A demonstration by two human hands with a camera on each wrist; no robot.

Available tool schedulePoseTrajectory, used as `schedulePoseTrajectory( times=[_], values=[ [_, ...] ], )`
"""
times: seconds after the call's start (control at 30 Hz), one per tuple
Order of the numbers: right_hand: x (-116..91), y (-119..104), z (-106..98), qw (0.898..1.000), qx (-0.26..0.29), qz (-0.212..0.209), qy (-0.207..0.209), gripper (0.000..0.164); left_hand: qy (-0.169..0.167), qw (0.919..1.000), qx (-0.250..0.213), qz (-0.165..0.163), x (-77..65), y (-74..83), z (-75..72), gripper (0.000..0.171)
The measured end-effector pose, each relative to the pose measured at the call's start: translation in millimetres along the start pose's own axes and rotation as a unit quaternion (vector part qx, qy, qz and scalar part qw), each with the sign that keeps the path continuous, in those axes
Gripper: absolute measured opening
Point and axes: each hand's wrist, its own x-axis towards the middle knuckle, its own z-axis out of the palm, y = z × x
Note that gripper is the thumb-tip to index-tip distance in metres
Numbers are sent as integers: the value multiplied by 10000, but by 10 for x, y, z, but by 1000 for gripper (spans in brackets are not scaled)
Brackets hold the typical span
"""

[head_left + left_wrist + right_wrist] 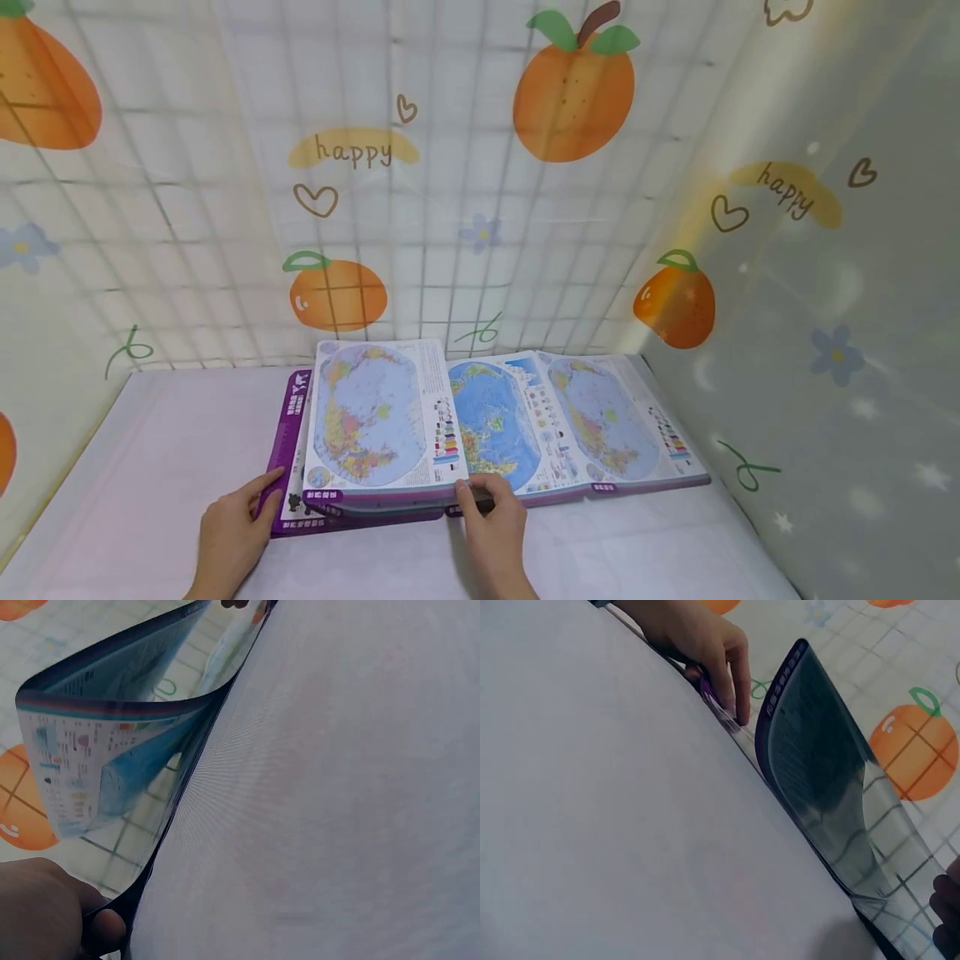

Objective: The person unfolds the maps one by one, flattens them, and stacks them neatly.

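A folding world map (367,417) with purple edging lies on the white table, its glossy panels partly spread to the right and stacked on the left. My left hand (234,533) pinches the purple left edge near the front corner; the left wrist view also has this hand (45,915) on the edge. With thumb and fingers, my right hand (495,529) holds the front right corner of the raised top panel. Beneath that panel a blue map panel (495,425) is partly covered. In the right wrist view a panel (817,742) stands curved upward, and only fingertips (949,907) of my right hand show.
A pale curtain (465,192) printed with oranges hangs over a wire grid behind the table and along both sides. The map's right-hand panel (607,417) reaches close to the right curtain. White tabletop (172,433) shows left of the map.
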Motion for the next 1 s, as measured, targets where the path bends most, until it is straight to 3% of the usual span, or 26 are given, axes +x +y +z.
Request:
schedulePoseTrajectory(
  times=[0.27, 0.47, 0.73, 1.0],
  values=[
    [125, 85, -151, 9987, -386, 33, 318, 5, -372, 9986, 74, -362, 20, 24, 5, 35],
    [207, 200, -266, 9969, -599, -33, 515, 6, -335, 9989, 119, -311, 14, 32, -23, 34],
    [309, 272, -433, 9963, -649, 104, 552, 8, -536, 9970, 90, -558, 17, 60, -44, 37],
    [379, 381, -676, 9899, -893, -174, 1092, 6, -451, 9977, 109, -494, 15, 60, -42, 36]
  ],
)
